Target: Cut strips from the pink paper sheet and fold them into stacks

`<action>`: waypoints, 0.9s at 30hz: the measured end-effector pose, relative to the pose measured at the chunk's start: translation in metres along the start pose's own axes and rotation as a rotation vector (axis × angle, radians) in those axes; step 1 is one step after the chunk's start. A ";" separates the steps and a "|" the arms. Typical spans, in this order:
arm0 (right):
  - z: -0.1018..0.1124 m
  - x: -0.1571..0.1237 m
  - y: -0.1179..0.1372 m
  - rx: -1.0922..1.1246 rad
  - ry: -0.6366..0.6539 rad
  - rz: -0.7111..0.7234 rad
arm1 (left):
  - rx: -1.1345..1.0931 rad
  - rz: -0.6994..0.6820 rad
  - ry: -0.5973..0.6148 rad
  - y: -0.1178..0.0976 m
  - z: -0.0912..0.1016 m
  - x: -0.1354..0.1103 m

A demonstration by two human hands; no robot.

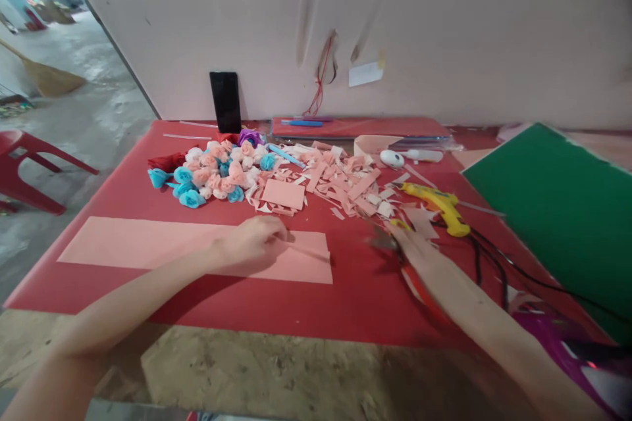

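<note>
A long pink paper strip (148, 243) lies flat on the red table (123, 197). My left hand (254, 240) rests on its right part near the top edge, fingers curled and pinched on the paper. My right hand (407, 243) is smeared by motion just right of the strip. It looks closed on what seem to be scissors (381, 237), with a grey blade pointing left towards the strip. A pile of pink paper scraps (336, 181) and a heap of small pink, white and blue paper roses (212, 174) lie further back.
A yellow glue gun (439, 204) with a black cord lies right of my right hand. A green sheet (553, 210) covers the right side. A black phone (226, 102) leans on the wall, a white glue bottle (409, 156) is behind the scraps, and a red chair (24, 164) stands left.
</note>
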State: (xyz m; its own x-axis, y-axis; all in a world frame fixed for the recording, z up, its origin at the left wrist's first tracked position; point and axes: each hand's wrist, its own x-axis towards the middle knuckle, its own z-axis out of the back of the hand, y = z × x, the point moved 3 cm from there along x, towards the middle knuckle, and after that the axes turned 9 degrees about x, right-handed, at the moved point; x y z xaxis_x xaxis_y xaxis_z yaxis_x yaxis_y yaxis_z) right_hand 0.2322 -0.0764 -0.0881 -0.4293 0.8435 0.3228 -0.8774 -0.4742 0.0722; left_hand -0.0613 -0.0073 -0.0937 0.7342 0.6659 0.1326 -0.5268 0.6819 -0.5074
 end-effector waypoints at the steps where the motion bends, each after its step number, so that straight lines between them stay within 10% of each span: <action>1: 0.000 -0.004 0.002 -0.036 0.015 0.044 | -0.008 -0.005 0.040 0.000 0.000 0.002; 10: -0.008 -0.017 0.006 -0.236 0.082 0.257 | -0.026 -0.030 0.301 -0.012 -0.002 0.026; 27: -0.016 -0.015 0.022 -0.063 0.170 0.170 | -0.092 0.077 0.084 -0.013 -0.023 0.038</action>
State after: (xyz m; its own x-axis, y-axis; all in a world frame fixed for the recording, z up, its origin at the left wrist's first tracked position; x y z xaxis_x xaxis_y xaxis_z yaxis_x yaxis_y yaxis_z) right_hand 0.2162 -0.0959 -0.1062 -0.5969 0.7859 0.1617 -0.7990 -0.6006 -0.0302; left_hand -0.0165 0.0021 -0.1012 0.7285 0.6848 0.0203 -0.5444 0.5965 -0.5898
